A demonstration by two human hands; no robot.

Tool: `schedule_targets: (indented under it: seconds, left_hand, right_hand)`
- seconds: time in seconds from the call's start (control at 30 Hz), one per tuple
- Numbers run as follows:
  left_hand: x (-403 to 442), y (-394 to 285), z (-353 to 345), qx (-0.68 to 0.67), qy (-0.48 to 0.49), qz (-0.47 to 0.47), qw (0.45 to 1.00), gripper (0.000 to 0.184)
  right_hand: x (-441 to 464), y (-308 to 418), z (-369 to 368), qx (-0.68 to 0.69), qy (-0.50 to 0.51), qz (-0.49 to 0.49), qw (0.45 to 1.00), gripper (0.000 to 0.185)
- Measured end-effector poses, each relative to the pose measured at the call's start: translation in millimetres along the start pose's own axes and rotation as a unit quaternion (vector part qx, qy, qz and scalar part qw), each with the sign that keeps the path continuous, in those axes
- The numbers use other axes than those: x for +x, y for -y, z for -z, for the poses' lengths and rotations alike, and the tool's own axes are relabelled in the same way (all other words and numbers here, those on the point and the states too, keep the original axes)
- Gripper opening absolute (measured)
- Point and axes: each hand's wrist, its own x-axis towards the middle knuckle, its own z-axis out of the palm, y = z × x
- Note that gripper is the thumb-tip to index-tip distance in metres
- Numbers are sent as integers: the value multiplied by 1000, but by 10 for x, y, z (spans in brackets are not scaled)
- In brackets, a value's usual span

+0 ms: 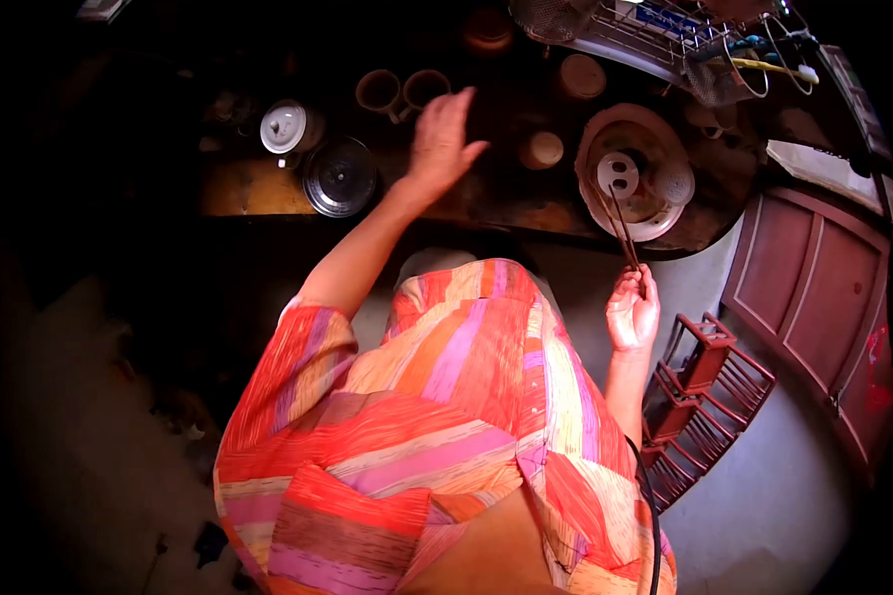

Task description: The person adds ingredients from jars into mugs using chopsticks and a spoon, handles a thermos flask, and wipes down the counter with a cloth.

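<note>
My right hand (633, 309) is closed around a pair of thin dark chopsticks (621, 228), just off the table's front edge. Their far ends reach over a wide, light-rimmed basin (653, 231). Inside that basin lie a small white piece with dark holes (617, 175) and a pale round piece (673, 184). Fingers apart and holding nothing, my left hand (441, 142) hovers over the table. Closest to its fingertips are two mugs (378, 91) standing side by side. Whether the chopsticks touch anything in the basin, I cannot tell.
On the wooden table (238, 188) stand a lidded white mug (286, 127), a dark round lid (340, 177) and a pale cup (542, 150). A wire rack (685, 40) holds a toothbrush at the back right. Reddish bamboo chairs (700, 397) and a door (814, 288) are at right.
</note>
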Motion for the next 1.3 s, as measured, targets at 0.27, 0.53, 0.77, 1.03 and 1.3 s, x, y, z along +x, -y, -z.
schedule_targets:
  seconds: [0.27, 0.53, 0.77, 1.03, 1.3]
  left_hand:
    - [-277, 428, -130, 28, 92, 139, 986, 100]
    - [-287, 215, 44, 30, 86, 109, 990, 99]
    - [4, -635, 295, -56, -6, -35, 998, 91]
    - [647, -1292, -700, -160, -23, -115, 980, 86]
    - [1415, -1504, -1751, -154, 24, -44, 987, 77]
  right_hand:
    - [254, -112, -199, -64, -2, -22, 998, 16]
    - [149, 71, -30, -32, -14, 4, 999, 14]
    - [47, 371, 300, 11, -29, 69, 997, 12]
    - [-185, 719, 604, 67, -23, 98, 993, 14]
    - [-525, 995, 918, 115, -52, 153, 980, 14]
